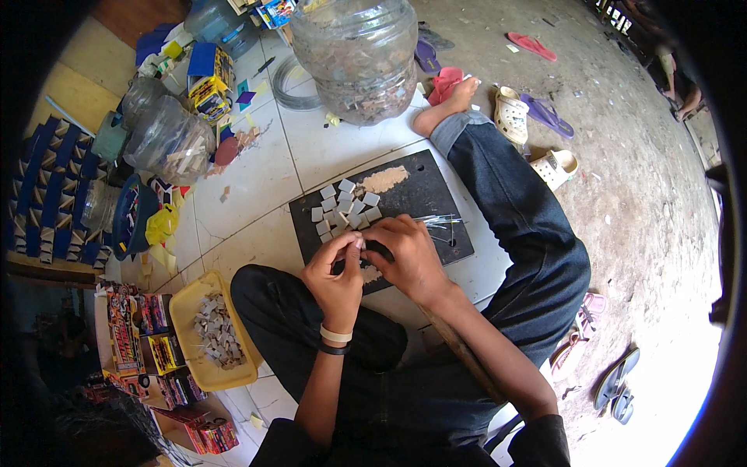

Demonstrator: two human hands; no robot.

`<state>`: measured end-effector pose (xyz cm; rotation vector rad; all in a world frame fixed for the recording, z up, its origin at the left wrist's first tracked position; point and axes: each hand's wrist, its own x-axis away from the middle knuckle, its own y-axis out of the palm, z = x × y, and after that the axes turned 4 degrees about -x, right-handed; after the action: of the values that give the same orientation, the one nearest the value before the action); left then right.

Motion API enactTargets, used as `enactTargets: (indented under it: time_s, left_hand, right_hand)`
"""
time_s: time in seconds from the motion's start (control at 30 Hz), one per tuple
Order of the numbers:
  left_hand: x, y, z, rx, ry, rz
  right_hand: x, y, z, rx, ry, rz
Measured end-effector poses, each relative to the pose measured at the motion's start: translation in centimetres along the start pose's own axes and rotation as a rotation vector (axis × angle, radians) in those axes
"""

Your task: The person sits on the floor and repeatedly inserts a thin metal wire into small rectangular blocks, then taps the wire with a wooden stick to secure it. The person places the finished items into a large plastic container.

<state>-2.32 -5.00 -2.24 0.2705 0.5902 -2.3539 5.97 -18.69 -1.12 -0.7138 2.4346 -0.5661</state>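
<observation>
My left hand (336,276) and my right hand (412,257) meet over the near part of a dark rectangular board (436,191). Both are closed, fingertips pinched together around something small and pale that I cannot make out. Just beyond them, a loose group of small grey square pieces (345,207) lies on the board. A patch of tan powder (385,179) is spread farther back. Beside my right hand, several thin pale strands (440,221) lie at the board's right side. My fingers hide part of the board.
A yellow tray (180,311) holding more small pieces stands at my left, by stacked colourful boxes (124,335). A large clear plastic container (354,62) stands beyond the board, near a wire coil (292,89). Bent legs (513,210) flank the board. Sandals (550,117) lie on the floor at right.
</observation>
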Motion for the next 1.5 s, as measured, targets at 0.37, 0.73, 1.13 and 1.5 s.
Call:
enactTargets:
  time_s: [0.37, 0.73, 1.13, 1.5]
  left_hand:
    - [1.3, -0.7, -1.7, 0.120, -0.083, -0.006]
    - [0.4, -1.1, -1.3, 0.272, -0.135, 0.020]
    - [-0.2, -1.8, -1.6, 0.497, -0.211, -0.015]
    - [-0.2, -0.4, -2.0, 0.464, -0.153, -0.050]
  right_hand:
    - [9.5, -6.8, -5.7, -0.025, 0.607, -0.275]
    - [1.1, 0.7, -4.6, 0.497, 0.025, 0.012]
    - [0.8, 1.8, -2.3, 0.198, 0.138, -0.021]
    - [1.0, 1.8, -1.3, 0.089, 0.128, 0.106]
